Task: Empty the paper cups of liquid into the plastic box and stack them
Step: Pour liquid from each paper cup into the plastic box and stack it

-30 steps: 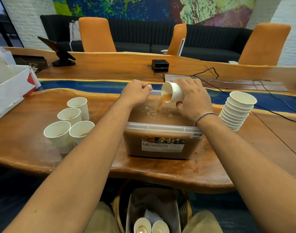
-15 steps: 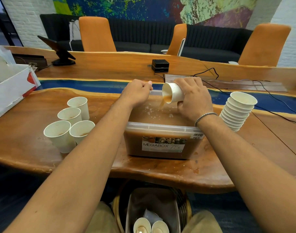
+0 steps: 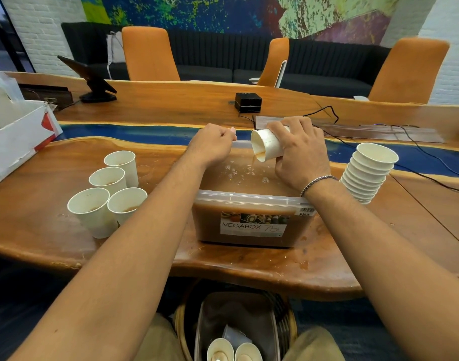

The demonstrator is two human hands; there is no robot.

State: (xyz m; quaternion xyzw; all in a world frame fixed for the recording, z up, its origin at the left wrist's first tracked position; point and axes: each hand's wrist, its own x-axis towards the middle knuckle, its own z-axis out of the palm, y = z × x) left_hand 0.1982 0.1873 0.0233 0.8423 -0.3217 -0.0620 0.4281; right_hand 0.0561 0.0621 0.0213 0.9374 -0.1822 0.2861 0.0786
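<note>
Tipped hard over the plastic box (image 3: pixel 249 198): paper cup (image 3: pixel 267 147), long axis close to level, mouth aimed left and down, base tucked back into the right hand (image 3: pixel 301 155). Fingers wrapped round its smooth white wall, side seam turned up. Thin brown trickle off the lower lip into the murky brown liquid (image 3: pixel 236 186), bubbles dotted beneath. Left hand (image 3: pixel 210 147) curled onto the box's far rim, gripping it. Box clear, glossy, rectangular, printed label on the near wall, planted on the polished wooden table (image 3: pixel 40 204). Just right of it, leaning stack of nested cups (image 3: pixel 366 175), mouths up. Off left, four upright cups (image 3: pixel 111 182) bunched together, tapered, brown dregs inside.
</note>
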